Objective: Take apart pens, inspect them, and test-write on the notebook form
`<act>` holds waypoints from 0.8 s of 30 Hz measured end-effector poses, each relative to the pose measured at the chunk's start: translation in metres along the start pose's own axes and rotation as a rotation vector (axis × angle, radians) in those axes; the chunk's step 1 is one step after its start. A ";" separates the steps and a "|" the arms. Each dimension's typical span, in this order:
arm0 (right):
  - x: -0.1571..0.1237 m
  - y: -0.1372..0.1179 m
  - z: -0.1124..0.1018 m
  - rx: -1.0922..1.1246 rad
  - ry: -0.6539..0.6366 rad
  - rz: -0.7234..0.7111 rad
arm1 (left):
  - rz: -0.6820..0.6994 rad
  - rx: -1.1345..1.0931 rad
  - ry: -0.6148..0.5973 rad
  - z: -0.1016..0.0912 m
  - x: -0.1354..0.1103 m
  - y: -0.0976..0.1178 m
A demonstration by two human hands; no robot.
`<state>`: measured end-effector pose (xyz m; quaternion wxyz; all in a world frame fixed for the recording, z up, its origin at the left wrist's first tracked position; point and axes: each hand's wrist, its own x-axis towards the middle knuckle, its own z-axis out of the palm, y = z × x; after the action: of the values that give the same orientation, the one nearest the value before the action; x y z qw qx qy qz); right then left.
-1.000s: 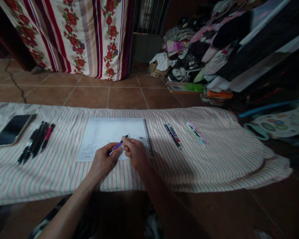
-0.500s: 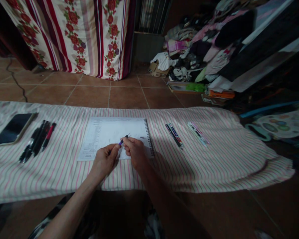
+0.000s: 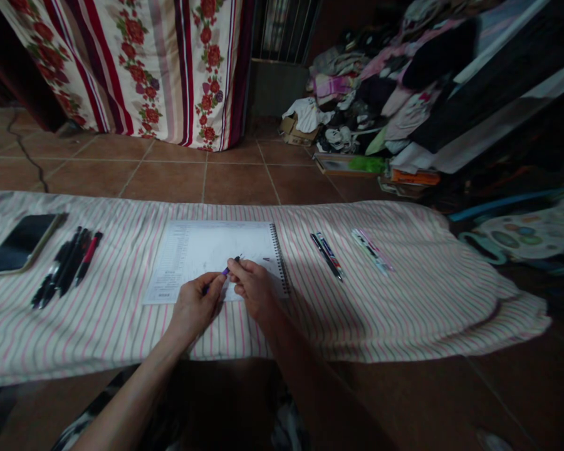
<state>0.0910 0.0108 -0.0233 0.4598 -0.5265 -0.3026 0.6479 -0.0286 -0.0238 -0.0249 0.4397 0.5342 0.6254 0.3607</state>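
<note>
A slim purple and black pen (image 3: 225, 271) is held between my two hands, above the lower part of a spiral notebook (image 3: 216, 241). My left hand (image 3: 198, 302) is closed, its thumb and fingers pinching the pen's purple barrel. My right hand (image 3: 250, 280) is closed too, fingertips gripping the pen's dark upper end. Much of the pen is hidden by the fingers. The notebook lies flat with its spiral on the right, and faint marks show on its page. A small dark piece (image 3: 266, 259) rests on the page near the spiral.
On the striped cloth (image 3: 418, 300), two pens (image 3: 327, 255) lie right of the notebook, with pale pink and green pens (image 3: 373, 250) farther right. At left are several dark and red pens (image 3: 68, 266) and a phone (image 3: 21, 243). Clothes (image 3: 380, 94) are piled beyond.
Both hands stay over the notebook with the pen between them, their grip nearly the same. The whole view has shifted very slightly.
</note>
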 end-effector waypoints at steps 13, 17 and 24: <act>-0.003 -0.007 0.002 0.066 -0.026 0.029 | 0.042 -0.041 0.018 0.001 -0.001 -0.001; -0.001 -0.004 -0.003 0.012 -0.006 0.030 | 0.039 -0.002 0.033 0.001 0.000 -0.001; -0.003 -0.008 -0.004 0.027 -0.021 0.009 | 0.033 -0.045 0.018 0.003 0.000 -0.005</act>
<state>0.0967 0.0108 -0.0161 0.4607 -0.5147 -0.2962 0.6596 -0.0278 -0.0245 -0.0302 0.4401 0.5310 0.6122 0.3867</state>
